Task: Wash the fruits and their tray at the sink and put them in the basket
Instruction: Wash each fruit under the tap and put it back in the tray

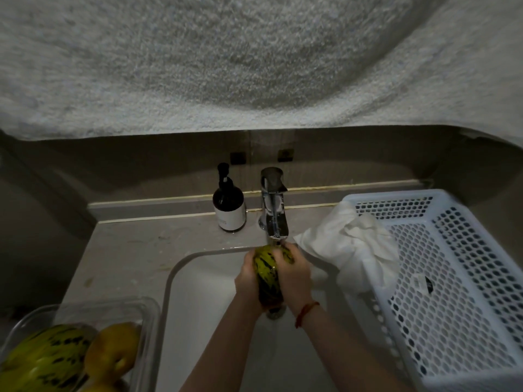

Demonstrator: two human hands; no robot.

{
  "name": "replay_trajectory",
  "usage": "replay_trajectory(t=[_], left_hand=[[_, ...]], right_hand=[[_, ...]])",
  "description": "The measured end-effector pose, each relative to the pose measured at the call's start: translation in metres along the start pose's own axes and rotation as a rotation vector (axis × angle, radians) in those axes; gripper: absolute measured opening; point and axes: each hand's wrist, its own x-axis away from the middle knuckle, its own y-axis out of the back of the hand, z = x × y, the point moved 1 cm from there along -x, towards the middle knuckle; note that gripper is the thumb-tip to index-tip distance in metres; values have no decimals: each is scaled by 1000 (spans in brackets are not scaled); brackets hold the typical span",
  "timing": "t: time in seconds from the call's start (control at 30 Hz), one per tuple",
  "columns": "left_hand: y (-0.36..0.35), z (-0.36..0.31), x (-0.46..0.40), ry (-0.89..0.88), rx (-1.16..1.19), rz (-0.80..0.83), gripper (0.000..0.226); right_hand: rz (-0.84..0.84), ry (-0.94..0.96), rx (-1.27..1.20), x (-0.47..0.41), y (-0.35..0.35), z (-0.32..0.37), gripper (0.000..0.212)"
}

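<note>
Both hands, the left hand point(248, 274) and right hand point(294, 274), clasp a striped melon point(267, 274) under the tap point(274, 210) over the sink point(203, 292), its long axis running toward the person, and the white basket point(452, 278) lies nearer the right hand.

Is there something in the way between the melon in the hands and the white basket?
Yes. A crumpled white cloth lies over the basket's left rim, between it and the striped melon that the left hand and right hand hold under the faucet.
</note>
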Motion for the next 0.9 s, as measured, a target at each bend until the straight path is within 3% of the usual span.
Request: replay_trajectory(t=[0.07,0.13,0.23,0.3,0.33,0.43,0.47,0.57,0.7,0.8,0.9], left_hand=[[-1,1,0,-59,15,-101,47],[-2,1,1,-33,83,-108,52],[-1,-3,4,91,181,32,64],[3,-8,7,184,230,147,73],[5,-9,7,213,235,170,76],[4,-9,10,265,222,196,72],[3,-9,11,265,187,166,68],[8,-5,6,226,31,-2,67],[8,-7,12,231,-31,-26,68],[3,-12,17,219,-18,44,65],[-1,-15,20,224,-62,58,65]], right_hand=[[-75,-262,-215,-9,-8,-1,26],[-120,-338,-201,-11,-13,0,29],[-217,134,184,1,-8,2,33],[-55,467,348,12,-4,-2,38],[87,531,355,16,2,-2,40],[293,591,359,14,25,-5,34],[267,608,367,13,33,-6,33],[-19,672,324,6,55,10,24],[-107,677,214,-11,70,73,31],[-155,847,504,-15,65,110,45],[-138,859,687,-14,60,112,45]])
